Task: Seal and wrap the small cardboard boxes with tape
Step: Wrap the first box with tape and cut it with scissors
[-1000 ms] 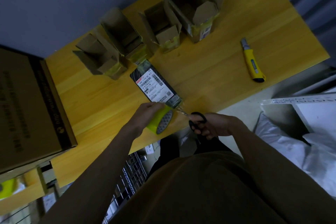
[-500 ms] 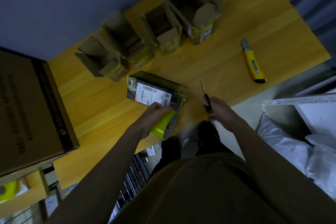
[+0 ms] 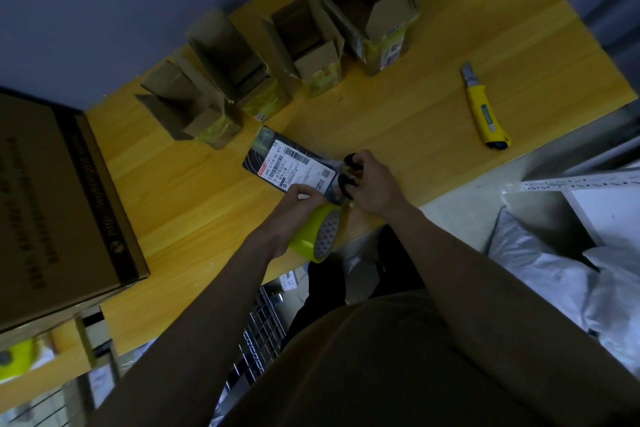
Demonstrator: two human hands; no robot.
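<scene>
Left hand (image 3: pixel 294 199): curled round the yellow-green tape roll (image 3: pixel 317 234) at the near edge of the surface (image 3: pixel 398 107); its fingertips are pressed against the near end of the wrapped box (image 3: pixel 289 166).
Right hand (image 3: pixel 372 184): closed on the black-handled scissors (image 3: pixel 348 173), with fingers through the loops, just beside the right end of the wrapped box.
Wrapped box: laid flat on the wooden surface near its front edge, dark, with a white barcode label facing up.
Open boxes (image 3: pixel 301 45): four small cardboard boxes are set in a row along the far side, flaps up, lower parts banded with yellowish tape.
Utility knife (image 3: pixel 483 107): yellow, laid on the surface well to the right, apart from both hands.
Large carton (image 3: pixel 59 204): placed at the left end of the surface.
</scene>
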